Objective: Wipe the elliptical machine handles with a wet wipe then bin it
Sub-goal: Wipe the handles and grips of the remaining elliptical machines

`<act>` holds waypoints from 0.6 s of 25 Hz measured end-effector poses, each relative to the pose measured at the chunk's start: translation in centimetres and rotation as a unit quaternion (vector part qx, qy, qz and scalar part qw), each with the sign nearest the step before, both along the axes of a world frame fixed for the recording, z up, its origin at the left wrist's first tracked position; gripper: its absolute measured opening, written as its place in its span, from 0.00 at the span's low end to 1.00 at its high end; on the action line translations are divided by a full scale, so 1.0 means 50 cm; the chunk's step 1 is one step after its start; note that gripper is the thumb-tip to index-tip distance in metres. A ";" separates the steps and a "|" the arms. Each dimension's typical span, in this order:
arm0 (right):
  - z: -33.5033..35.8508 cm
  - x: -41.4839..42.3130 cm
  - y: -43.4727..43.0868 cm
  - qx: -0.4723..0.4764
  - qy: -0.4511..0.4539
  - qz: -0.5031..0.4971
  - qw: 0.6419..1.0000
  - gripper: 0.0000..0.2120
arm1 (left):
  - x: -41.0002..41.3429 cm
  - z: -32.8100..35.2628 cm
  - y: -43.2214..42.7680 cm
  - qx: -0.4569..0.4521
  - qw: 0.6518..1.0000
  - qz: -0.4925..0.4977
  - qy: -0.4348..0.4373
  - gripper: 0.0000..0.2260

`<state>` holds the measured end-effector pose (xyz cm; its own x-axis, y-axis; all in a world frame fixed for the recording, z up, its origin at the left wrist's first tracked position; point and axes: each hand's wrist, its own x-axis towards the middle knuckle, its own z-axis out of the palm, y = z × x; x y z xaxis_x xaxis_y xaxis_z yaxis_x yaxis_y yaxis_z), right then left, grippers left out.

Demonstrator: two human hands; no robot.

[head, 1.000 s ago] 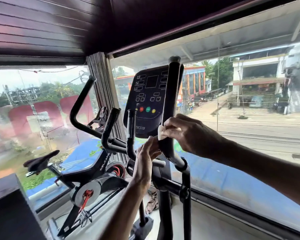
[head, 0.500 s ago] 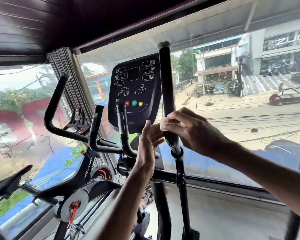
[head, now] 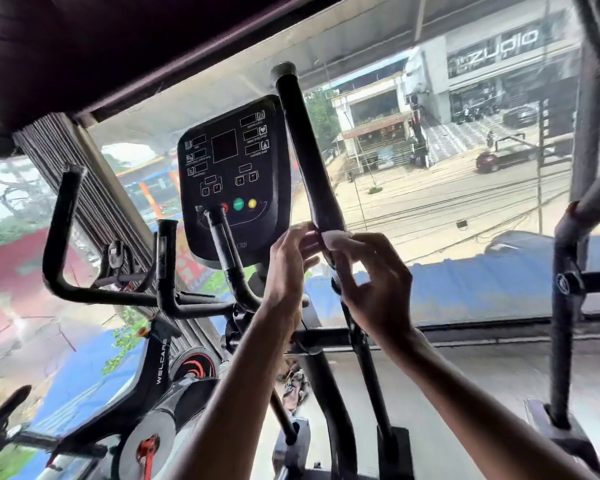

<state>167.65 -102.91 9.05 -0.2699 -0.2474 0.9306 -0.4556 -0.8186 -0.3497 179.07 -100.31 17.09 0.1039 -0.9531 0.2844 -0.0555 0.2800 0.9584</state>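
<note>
While facing a wide window (head: 430,202) over a street, looks down on an elliptical machine (head: 329,393), with a spin bike (head: 153,375) at left. Shows a dark console (head: 232,174) at centre and one upright black handle (head: 309,161) just right of it, leaning slightly. Brings both hands to that handle's lower end, probably to wrap the cloth right round. Curls left hand (head: 288,268) fingers (head: 300,237) against the handle. Pinches the white wet wipe (head: 335,237) in right hand (head: 374,282) fingers, pressed onto the handle. Shows no bin.
</note>
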 end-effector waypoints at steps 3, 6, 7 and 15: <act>0.035 0.061 0.009 0.008 -0.070 -0.034 0.997 0.07 | 0.000 0.002 0.000 -0.006 1.000 -0.013 -0.006 0.19; 0.007 0.064 0.024 0.012 -0.058 -0.034 0.998 0.09 | 0.002 0.007 0.007 0.004 1.000 -0.016 0.002 0.18; -0.002 0.064 0.030 0.014 -0.058 -0.030 0.998 0.09 | 0.005 0.009 0.008 0.007 1.000 -0.015 0.011 0.17; 0.055 0.070 0.018 0.048 0.007 -0.104 0.993 0.07 | 0.007 0.009 0.011 0.023 0.997 -0.036 0.063 0.20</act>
<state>171.16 -101.98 11.82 -0.3107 -0.2748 0.9099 -0.6172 -0.6697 -0.4130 179.39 -99.77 17.55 0.0678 -0.9710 0.2292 0.0850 0.2346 0.9684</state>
